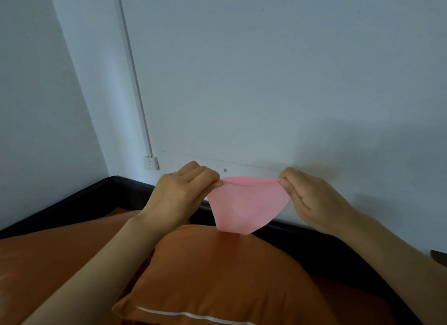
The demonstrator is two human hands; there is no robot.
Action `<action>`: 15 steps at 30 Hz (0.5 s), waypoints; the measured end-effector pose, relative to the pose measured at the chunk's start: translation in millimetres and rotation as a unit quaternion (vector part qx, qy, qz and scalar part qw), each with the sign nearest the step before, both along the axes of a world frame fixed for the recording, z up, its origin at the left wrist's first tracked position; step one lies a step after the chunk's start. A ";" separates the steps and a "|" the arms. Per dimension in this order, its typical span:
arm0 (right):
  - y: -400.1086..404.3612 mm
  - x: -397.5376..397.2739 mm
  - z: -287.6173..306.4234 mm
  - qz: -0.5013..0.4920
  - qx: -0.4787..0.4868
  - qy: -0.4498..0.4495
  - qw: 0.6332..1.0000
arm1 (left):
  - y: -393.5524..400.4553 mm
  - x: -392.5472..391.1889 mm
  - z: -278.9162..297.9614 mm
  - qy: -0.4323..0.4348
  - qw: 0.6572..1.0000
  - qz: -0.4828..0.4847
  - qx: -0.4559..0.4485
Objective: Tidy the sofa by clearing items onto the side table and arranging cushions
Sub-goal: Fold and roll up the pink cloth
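Head view: pink cloth (246, 205) held up in the air, stretched between two bare hands, in front of a pale wall (266, 82) and above an orange cushion (217, 276). Left hand (185, 190) at the cloth's left top corner, fingers (212, 177) curled, corner pinched between thumb and fingertips. Right hand (312, 196) at the right top corner, fingers likewise curled, thumb pressed on the fabric. Top edge of the cloth pulled nearly level between the two grips, the rest hanging down in a rounded fold, lowest tip just over the cushion's upper edge; contact there cannot be told. Cushion lying on an orange sofa (36, 264), a white zip strip (183, 313) along its near edge. Second orange cushion (104, 224) partly behind the left forearm. Dark sofa rim (116, 189) running along the wall behind. White socket (151, 163) on the wall to the left of the hands, a white cable duct (135, 82) rising from it.
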State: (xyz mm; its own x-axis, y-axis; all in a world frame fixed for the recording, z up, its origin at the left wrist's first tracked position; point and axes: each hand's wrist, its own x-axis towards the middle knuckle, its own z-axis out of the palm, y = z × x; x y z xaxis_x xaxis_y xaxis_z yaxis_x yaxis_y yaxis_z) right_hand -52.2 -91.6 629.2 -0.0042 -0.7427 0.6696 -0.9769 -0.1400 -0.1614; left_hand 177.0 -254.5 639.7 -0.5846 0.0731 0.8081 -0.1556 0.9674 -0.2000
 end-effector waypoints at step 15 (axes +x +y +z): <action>-1.3 -3.7 12.6 0.079 -0.030 0.068 0.994 | -1.6 2.4 3.6 -0.045 0.999 0.010 -0.024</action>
State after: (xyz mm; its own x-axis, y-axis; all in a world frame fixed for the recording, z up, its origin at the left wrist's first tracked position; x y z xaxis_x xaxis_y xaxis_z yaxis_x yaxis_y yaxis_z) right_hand -55.9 -92.9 641.8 0.2036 -0.6856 0.6990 -0.9539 -0.2997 -0.0160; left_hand 179.5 -256.2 643.3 -0.6560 0.0976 0.7484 -0.1549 0.9531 -0.2600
